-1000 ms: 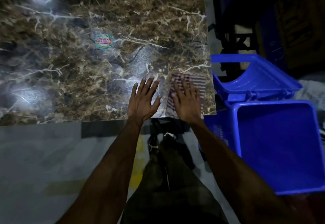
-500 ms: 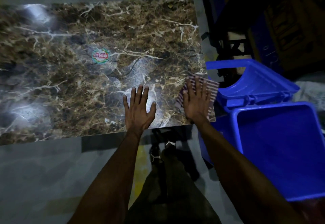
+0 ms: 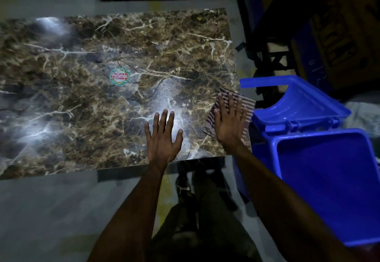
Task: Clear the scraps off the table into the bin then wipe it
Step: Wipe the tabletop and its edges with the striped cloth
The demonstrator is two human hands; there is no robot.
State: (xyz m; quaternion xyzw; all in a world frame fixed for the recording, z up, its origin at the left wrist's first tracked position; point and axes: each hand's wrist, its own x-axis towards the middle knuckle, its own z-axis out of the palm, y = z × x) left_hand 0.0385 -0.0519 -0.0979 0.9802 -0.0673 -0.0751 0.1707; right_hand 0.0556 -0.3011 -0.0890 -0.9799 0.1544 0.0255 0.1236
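Sliding sideways, the right hand (image 3: 229, 124) has pushed the striped purple-and-white cloth (image 3: 246, 105) to the right edge of the brown marble-patterned table (image 3: 102, 117), its corner now hanging toward the open blue plastic bin (image 3: 329, 179). Its fingers lie flat, gripping nothing. The left hand (image 3: 163, 138) rests spread flat nearby. No scraps show, so the wiping looks almost done.

We read "Patelsa", as best the blur allows, in white on the red band of a round sticker (image 3: 119, 76) on the marble-patterned table (image 3: 82, 117).
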